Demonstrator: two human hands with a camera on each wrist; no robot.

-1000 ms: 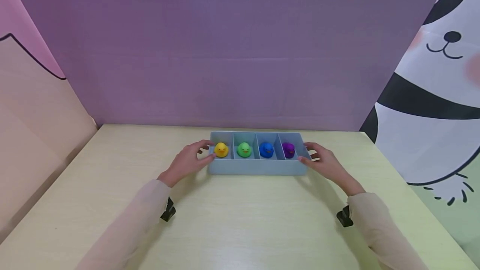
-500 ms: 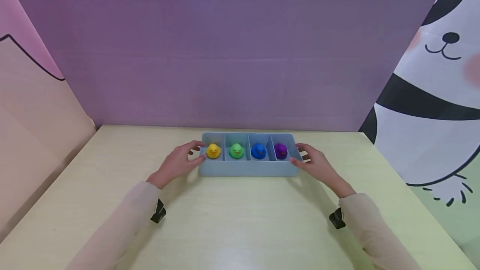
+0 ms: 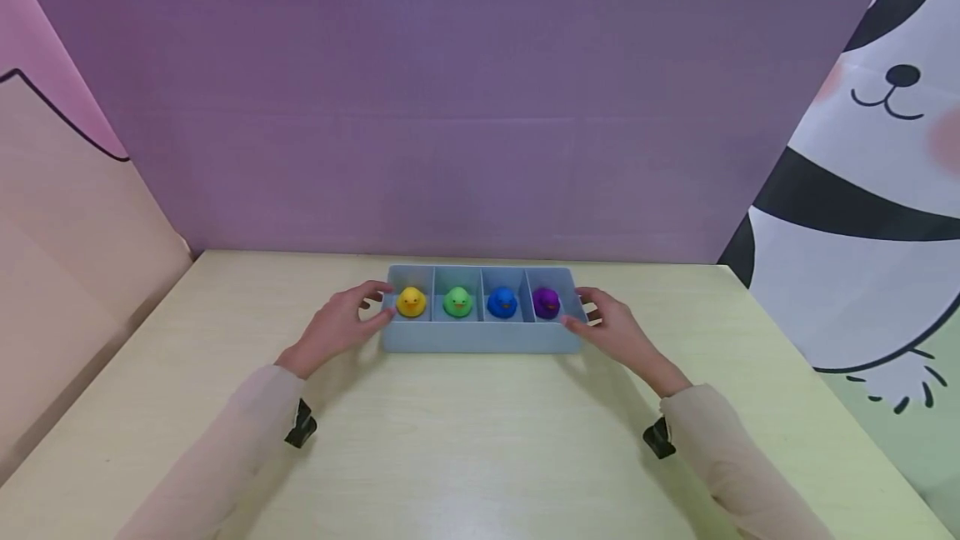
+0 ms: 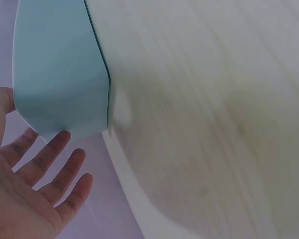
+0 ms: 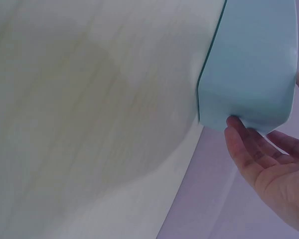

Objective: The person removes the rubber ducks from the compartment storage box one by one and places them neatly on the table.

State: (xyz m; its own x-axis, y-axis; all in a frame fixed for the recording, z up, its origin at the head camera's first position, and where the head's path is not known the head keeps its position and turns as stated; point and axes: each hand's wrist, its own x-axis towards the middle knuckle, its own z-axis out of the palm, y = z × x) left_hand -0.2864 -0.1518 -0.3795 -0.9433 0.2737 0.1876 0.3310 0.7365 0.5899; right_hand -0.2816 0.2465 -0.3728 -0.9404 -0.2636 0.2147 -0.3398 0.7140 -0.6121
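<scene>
Blue-grey plastic, long and split into four compartments: that is the divided tray (image 3: 480, 338) your two hands hold by its ends on the pale wooden table (image 3: 465, 440). Your left hand (image 3: 337, 327) clasps the tray's left end wall, thumb at the near corner and fingers curved over the rim; your right hand (image 3: 611, 327) does the same at the right end.

From the head view you see what sits between your grips: a small yellow rubber duck (image 3: 411, 302) in the compartment next to your left hand, then a green rubber duck (image 3: 457, 302), a blue rubber duck (image 3: 502, 302), and a purple rubber duck (image 3: 547, 302) in the compartment beside your right hand.

Neither wrist view shows the ducks. The left wrist view gives you only the tray's outer wall (image 4: 60, 74) with your left hand (image 4: 25, 199) below it, palm up and fingers (image 4: 52, 162) spread, the tips meeting the tray's lower edge. The right wrist view shows the tray's other end (image 5: 251, 64) with your right hand (image 5: 274, 174) under it, one fingertip (image 5: 236, 124) pressed on the corner.
</scene>
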